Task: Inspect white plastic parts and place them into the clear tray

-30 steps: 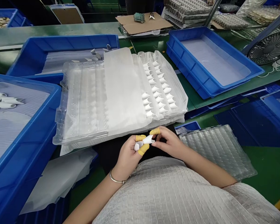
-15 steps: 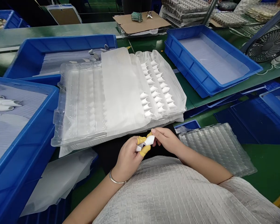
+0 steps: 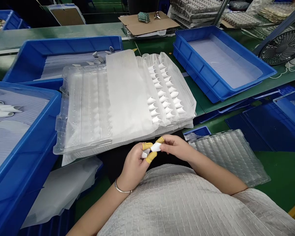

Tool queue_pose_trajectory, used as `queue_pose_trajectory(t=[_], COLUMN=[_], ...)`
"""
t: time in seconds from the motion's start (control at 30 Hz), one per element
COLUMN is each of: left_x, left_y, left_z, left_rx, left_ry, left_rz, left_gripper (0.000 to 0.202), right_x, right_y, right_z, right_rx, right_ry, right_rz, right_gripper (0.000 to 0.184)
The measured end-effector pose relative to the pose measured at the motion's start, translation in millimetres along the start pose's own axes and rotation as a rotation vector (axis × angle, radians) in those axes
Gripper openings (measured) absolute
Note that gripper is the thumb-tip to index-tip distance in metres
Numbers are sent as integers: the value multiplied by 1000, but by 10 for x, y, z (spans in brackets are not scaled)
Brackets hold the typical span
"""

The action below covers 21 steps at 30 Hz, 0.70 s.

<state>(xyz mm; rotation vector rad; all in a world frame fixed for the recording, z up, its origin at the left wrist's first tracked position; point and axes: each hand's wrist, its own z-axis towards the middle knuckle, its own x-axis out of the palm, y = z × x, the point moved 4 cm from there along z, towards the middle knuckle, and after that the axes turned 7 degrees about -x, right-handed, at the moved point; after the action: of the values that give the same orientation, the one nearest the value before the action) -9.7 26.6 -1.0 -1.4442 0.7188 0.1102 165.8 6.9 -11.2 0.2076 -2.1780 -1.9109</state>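
Close to my body, in front of the tray's near edge, both hands meet around small glossy white pieces. My left hand (image 3: 134, 162), wearing yellow finger cots, is closed on one white hollow piece (image 3: 145, 153). A second white curved piece (image 3: 155, 147) is pinched by my right hand (image 3: 175, 148) at its right end, close to the left fingertips. A yellow cot also covers a right finger. Beyond the hands lies a clear plastic tray (image 3: 60, 131), with rows of similar white pieces (image 3: 165, 98) at its right and a white translucent sheet (image 3: 127, 95) across its middle.
Blue bins stand at left (image 3: 43, 131), back left (image 3: 71, 42) and right (image 3: 218, 88). Loose white pieces (image 3: 1, 109) lie in the left bin. Another clear tray (image 3: 231, 157) sits low at right. A black fan (image 3: 282, 47) stands at far right, cardboard (image 3: 147, 28) at the back.
The right hand has turned, bringing its yellow-cotted finger over the top of the white piece, and its thumb has come down. The white piece has rotated and shifted slightly left.
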Motion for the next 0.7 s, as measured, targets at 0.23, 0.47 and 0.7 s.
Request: queue_pose_trajectory(t=[0.23,0.47,0.7], left_x=[9,-2,12], left_y=[59,19,60], left_z=[-21,-19,-18], left_rx=[-143,-35,-76], left_ry=[32,6,11], left_rz=[-148,-77,-83], left_gripper=[19,17,20], right_x=[-22,-49,-35], right_y=[157,-7,65], right_z=[-75,-29,-32], right_rx=[-283,-104,-125], right_ry=[-21,-55,-21], right_rz=[-420,-202,-229], right_gripper=[27,36,27])
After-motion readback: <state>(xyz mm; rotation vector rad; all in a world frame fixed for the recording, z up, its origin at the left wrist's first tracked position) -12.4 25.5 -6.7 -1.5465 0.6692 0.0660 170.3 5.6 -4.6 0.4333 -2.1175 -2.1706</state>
